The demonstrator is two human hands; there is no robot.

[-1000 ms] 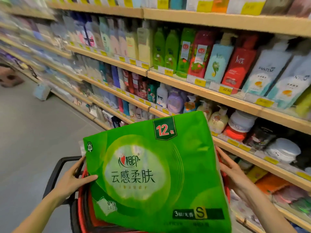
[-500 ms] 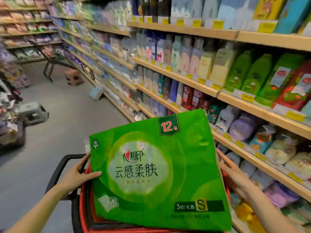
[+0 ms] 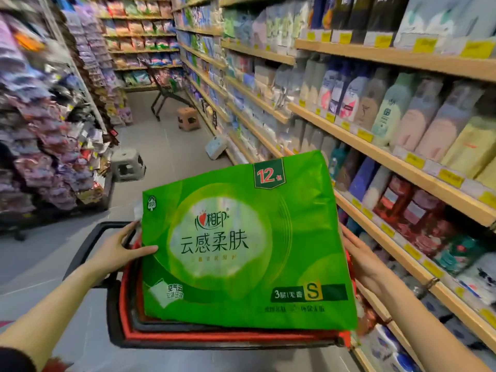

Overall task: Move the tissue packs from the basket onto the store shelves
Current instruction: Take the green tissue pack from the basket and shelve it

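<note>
A large green tissue pack [image 3: 241, 245] with white Chinese lettering and a "12" badge tilts above the red basket [image 3: 214, 338]. My left hand [image 3: 120, 251] grips the pack's left edge, thumb lying on its front face. My right hand [image 3: 361, 259] presses flat against its right edge. The pack hides most of the basket's inside. The basket's black handle [image 3: 91, 242] sticks out to the left behind my left hand. Wooden store shelves [image 3: 375, 154] run along the right, close to my right hand.
Bottles and pouches fill the right shelves. A grey stool [image 3: 127, 165], a brown stool [image 3: 188, 118] and a pale pack [image 3: 216, 147] sit on the aisle floor ahead. A dark metal cart frame [image 3: 163, 95] stands farther back. Hanging packets crowd the left rack [image 3: 53, 146].
The view has swung left, down the aisle, so the far shelves and stools have come into sight. Both hands keep the same hold on the green pack above the basket.
</note>
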